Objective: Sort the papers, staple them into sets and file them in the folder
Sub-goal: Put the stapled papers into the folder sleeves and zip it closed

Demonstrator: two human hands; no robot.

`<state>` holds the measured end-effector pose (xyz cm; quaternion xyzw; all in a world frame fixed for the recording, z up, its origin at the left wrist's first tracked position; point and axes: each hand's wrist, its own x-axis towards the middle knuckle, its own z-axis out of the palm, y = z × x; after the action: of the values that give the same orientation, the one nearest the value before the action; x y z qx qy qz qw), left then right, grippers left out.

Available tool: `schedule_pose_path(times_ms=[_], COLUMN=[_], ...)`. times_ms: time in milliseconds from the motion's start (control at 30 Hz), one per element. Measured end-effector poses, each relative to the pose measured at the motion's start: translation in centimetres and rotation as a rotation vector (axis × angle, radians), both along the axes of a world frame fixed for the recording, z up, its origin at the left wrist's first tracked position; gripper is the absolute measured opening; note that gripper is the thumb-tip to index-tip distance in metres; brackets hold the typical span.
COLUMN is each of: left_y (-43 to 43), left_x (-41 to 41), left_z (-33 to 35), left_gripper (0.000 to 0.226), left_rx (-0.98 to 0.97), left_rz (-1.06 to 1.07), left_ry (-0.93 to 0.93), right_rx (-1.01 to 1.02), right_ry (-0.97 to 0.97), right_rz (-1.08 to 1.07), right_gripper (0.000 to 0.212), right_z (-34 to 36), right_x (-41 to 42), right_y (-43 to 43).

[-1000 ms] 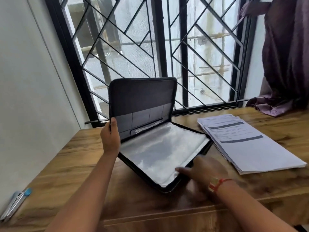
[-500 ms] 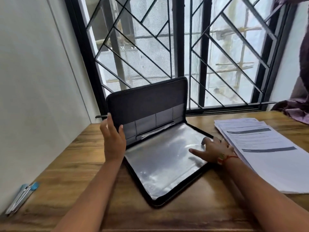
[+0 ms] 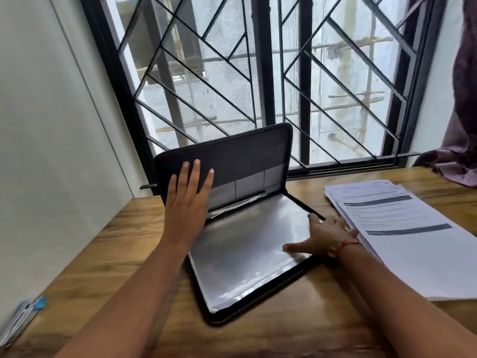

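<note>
- A tall window (image 3: 260,73) with a black frame and a grille of slanting black bars fills the back of the view
- A wooden surface (image 3: 108,254) with a brown grain runs from the window sill toward the viewer, meeting a plain pale wall (image 3: 38,125) on the left
- A black zip folder (image 3: 245,156) sits open in the middle of the surface, its cover standing nearly upright toward the window and its base lying flat, turned at an angle
- Clear plastic sleeves (image 3: 245,254) cover the flat base of the folder and catch the light
- A thick stack of white printed papers (image 3: 413,254) with dark heading bars lies on the surface just to the right of the folder, outside it
- A purple curtain (image 3: 462,99) hangs at the far right, its end bunched on the surface
- The left hand (image 3: 187,202) presses flat against the inside of the raised cover, fingers (image 3: 195,174) straight and slightly apart, gripping nothing
- The right hand (image 3: 322,236) rests on the right edge of the sleeves, fingers (image 3: 291,247) spread and relaxed, holding nothing, its outer fingers next to the paper stack
- A small blue and clear object (image 3: 23,319) lies at the near left edge; what it is cannot be told
- A thin red thread (image 3: 348,244) circles the right wrist
</note>
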<state>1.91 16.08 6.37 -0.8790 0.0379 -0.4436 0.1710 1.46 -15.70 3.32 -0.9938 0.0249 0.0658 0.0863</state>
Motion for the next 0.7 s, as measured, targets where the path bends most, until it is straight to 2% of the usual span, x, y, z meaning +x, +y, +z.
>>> schedule_pose_path(times_ms=[167,367,433,500,567,700], left_y=[-1.7,-3.9,-5.3,-6.5,-7.3,-8.0], left_x=[0.6,2.7,3.0,3.4,3.8,4.7], left_z=[0.2,-0.8,-1.3,-1.9,-2.7,-3.6], left_gripper=[0.074,0.091,0.094,0.093,0.09,0.094], left_rx=[-0.032,-0.053,-0.091,-0.13,-0.175,-0.276], left_rz=[0.031,0.047,0.035,0.019,0.006,-0.04], left_ry=[0.025,0.203,0.309,0.414,0.51,0.611], right_rx=[-0.06,-0.197,-0.143,0.001,0.1,0.098], right_ry=[0.052,0.069,0.056,-0.045,-0.123,-0.292], right_rz=[-0.039,-0.019,0.008,0.006,0.01,0.014], right_gripper=[0.122,0.124,0.128,0.132,0.118,0.066], right_z=[-0.1,0.3,0.5,0.1,-1.0,-2.0], right_x=[-2.3,-4.5,-3.0,-0.5,2.2,4.6], right_y=[0.1,0.7,1.2,1.2,0.6,-0.6])
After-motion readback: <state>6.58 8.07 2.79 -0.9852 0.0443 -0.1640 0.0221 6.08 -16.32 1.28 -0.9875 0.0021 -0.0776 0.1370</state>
